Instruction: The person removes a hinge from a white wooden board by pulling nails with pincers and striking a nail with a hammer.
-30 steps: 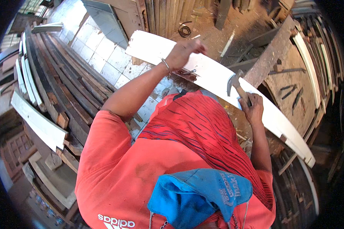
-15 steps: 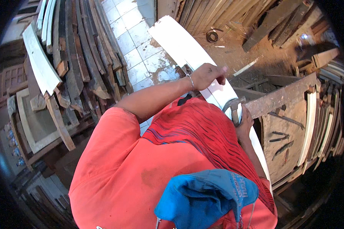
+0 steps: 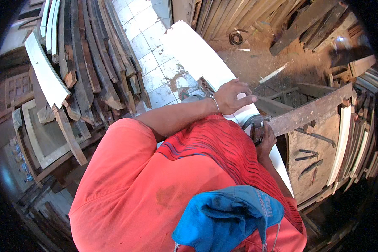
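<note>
My left hand (image 3: 233,96) lies on a long curved white board (image 3: 197,54), fingers stretched out over its surface, a metal bangle on the wrist. The board runs from the tiled floor at the top down to the lower right, partly hidden by my red striped shirt. My right hand (image 3: 263,140) is closed around the handle of a claw hammer (image 3: 251,122), whose metal head sits just above the board, close below my left hand. The handle is mostly hidden in my fist.
A rough wooden workbench (image 3: 311,111) with tools lying on it stands to the right. Dark planks and curved pieces (image 3: 92,71) are stacked on the left, beside a white curved board (image 3: 46,75) and window frames (image 3: 38,134). White floor tiles (image 3: 151,46) lie above.
The view has swung, so the board now runs steeper. My left hand went from pinched fingers to lying on the board. The hammer stays low next to it.
</note>
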Tool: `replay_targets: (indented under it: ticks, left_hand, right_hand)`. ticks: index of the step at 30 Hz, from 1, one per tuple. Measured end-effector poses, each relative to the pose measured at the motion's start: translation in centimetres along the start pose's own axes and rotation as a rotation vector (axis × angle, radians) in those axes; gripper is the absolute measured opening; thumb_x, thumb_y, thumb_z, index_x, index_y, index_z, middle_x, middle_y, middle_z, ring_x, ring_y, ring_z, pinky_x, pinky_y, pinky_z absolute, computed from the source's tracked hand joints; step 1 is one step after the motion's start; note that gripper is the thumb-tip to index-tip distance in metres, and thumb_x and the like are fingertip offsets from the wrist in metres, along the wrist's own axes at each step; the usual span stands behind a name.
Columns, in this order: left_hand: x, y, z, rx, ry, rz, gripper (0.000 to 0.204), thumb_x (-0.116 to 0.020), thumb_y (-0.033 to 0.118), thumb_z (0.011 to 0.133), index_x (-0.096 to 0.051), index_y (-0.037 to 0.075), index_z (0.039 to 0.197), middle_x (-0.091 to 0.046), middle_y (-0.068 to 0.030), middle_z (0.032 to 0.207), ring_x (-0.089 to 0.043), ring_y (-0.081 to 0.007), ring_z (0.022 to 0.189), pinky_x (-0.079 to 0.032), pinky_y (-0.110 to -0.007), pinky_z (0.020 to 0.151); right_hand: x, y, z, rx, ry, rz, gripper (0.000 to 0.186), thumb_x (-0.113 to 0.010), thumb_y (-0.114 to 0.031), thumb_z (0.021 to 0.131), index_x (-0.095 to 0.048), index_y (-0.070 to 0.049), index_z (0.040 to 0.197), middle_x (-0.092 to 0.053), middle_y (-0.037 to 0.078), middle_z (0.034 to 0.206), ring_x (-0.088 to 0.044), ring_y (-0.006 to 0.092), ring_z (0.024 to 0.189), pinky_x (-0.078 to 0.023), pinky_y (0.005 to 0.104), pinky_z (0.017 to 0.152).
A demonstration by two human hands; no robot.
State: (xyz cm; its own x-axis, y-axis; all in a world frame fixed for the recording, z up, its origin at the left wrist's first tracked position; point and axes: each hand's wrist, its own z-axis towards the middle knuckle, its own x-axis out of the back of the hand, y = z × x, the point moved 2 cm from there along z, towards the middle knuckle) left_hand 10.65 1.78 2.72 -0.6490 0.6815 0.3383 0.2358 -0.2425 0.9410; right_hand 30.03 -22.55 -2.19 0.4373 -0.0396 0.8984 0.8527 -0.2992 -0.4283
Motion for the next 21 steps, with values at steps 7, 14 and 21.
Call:
replay_targets:
  ticks: [7,14,21]
  left_hand:
    - [-4.5,-3.2,-1.2,-0.289,0.032,0.461,0.045,-0.075,0.049,0.082,-0.072,0.015,0.111,-0.066,-0.0057,0.131,-0.053,-0.0298,0.133,-0.027,-0.057,0.120]
    - [-4.0,-3.0,-2.5,-0.487,0.006,0.318,0.035,-0.082,0.040,0.080,-0.070,0.013,0.098,-0.065,-0.0065,0.118,-0.057,-0.0304,0.125,-0.039,-0.055,0.112]
    - [-2.0,-3.2,-3.9,-0.644,-0.151,0.352,0.033,-0.084,0.035,0.079,-0.068,0.012,0.095,-0.064,-0.0077,0.111,-0.060,-0.0316,0.115,-0.049,-0.047,0.097]
  right_hand:
    - [-0.9,1.3,0.4,-0.106,-0.088,-0.061,0.102,-0.076,-0.060,0.073,-0.038,-0.014,0.156,-0.047,0.023,0.147,-0.042,0.0385,0.139,-0.025,0.0588,0.113]
    - [-0.4,0.9,-0.7,-0.078,-0.042,-0.035,0.101,-0.078,-0.060,0.069,-0.043,-0.015,0.152,-0.048,0.019,0.146,-0.043,0.0390,0.137,-0.025,0.0579,0.112]
    - [1.4,-0.7,-0.1,-0.005,0.019,0.033,0.097,-0.080,-0.058,0.071,-0.046,-0.015,0.150,-0.051,0.019,0.139,-0.047,0.0382,0.129,-0.031,0.0554,0.107]
